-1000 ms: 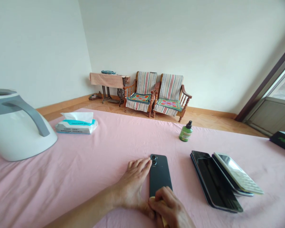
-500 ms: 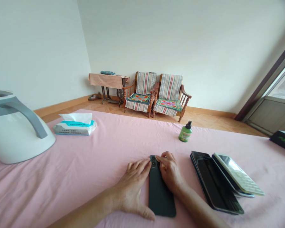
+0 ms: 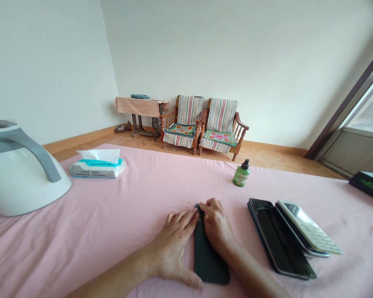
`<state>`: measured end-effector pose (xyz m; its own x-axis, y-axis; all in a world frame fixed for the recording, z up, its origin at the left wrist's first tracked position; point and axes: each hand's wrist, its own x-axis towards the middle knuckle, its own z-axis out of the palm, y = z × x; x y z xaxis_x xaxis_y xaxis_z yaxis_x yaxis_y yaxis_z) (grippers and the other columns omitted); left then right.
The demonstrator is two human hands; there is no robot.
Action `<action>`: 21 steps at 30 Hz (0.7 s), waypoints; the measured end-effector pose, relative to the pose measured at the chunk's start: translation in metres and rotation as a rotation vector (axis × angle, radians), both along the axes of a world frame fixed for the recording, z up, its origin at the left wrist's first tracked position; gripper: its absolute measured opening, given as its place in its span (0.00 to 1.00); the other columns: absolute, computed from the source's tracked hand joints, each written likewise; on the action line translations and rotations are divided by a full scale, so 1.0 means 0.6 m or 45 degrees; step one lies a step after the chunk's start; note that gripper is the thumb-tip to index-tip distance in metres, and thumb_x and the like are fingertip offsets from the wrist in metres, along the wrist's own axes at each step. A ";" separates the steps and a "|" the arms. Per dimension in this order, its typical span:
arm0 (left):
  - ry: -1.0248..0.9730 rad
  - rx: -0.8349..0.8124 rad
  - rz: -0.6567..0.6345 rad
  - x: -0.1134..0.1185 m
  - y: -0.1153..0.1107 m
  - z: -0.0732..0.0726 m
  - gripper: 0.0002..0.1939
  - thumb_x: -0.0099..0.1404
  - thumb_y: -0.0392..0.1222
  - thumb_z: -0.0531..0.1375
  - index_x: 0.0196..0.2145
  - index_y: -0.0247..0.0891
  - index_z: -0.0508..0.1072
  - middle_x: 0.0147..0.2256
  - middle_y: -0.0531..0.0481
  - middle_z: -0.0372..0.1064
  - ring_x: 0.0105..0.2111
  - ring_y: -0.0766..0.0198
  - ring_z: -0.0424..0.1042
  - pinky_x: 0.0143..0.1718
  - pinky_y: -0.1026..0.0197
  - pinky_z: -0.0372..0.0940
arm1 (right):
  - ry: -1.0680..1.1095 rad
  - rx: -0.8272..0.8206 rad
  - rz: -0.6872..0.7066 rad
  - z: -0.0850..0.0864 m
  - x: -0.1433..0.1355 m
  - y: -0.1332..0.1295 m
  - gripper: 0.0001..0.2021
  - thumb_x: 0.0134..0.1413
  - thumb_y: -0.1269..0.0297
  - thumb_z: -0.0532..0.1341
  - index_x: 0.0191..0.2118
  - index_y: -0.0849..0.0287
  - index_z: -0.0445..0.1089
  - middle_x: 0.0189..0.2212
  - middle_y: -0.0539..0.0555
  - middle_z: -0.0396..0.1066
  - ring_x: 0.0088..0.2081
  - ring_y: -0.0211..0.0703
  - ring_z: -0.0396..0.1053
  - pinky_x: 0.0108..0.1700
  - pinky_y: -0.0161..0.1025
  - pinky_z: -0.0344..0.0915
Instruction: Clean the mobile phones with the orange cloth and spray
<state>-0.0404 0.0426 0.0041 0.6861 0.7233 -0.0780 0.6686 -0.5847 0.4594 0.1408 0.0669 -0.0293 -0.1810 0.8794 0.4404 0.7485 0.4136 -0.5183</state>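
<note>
A dark smartphone [image 3: 208,256] lies face down on the pink cloth, its camera end away from me. My left hand [image 3: 170,244] is spread along the phone's left side, fingertips at the camera lenses [image 3: 200,212] and thumb by the near corner. Over the upper right part of the phone, my right hand [image 3: 218,225] has its fingers bent and pressed together beside the lenses. A small pale bit shows between these fingers; most of it is hidden, so its kind cannot be made out.
Right of my hands lie a black phone [image 3: 279,240] on another and a white keypad phone [image 3: 311,225] on a stack. A green spray bottle [image 3: 240,176] stands beyond. At left are a tissue pack [image 3: 95,167] and a white kettle [image 3: 25,174]. A black box [image 3: 368,186] sits far right.
My right hand has shifted slightly left, further across the phone's lenses, covering more of them. My left hand keeps its place. The view has moved very slightly.
</note>
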 end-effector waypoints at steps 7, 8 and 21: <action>0.013 0.000 -0.011 -0.001 0.000 0.006 0.64 0.41 0.74 0.60 0.66 0.37 0.41 0.66 0.37 0.34 0.63 0.38 0.38 0.61 0.36 0.36 | 0.004 0.010 -0.058 -0.005 0.009 -0.004 0.17 0.48 0.83 0.50 0.35 0.61 0.72 0.33 0.56 0.63 0.36 0.44 0.61 0.39 0.39 0.63; 0.015 -0.002 -0.011 -0.001 0.000 0.006 0.64 0.41 0.74 0.60 0.65 0.36 0.41 0.66 0.37 0.34 0.64 0.38 0.37 0.61 0.37 0.36 | 0.001 0.010 -0.046 -0.004 0.006 -0.003 0.18 0.48 0.83 0.50 0.36 0.60 0.72 0.33 0.56 0.63 0.36 0.44 0.61 0.39 0.38 0.63; 0.006 0.015 -0.011 -0.002 0.000 0.003 0.64 0.41 0.74 0.60 0.66 0.37 0.40 0.66 0.37 0.35 0.63 0.37 0.39 0.61 0.36 0.37 | 0.053 0.052 -0.085 -0.017 0.016 0.013 0.18 0.49 0.82 0.49 0.36 0.61 0.73 0.32 0.56 0.63 0.35 0.44 0.62 0.38 0.40 0.64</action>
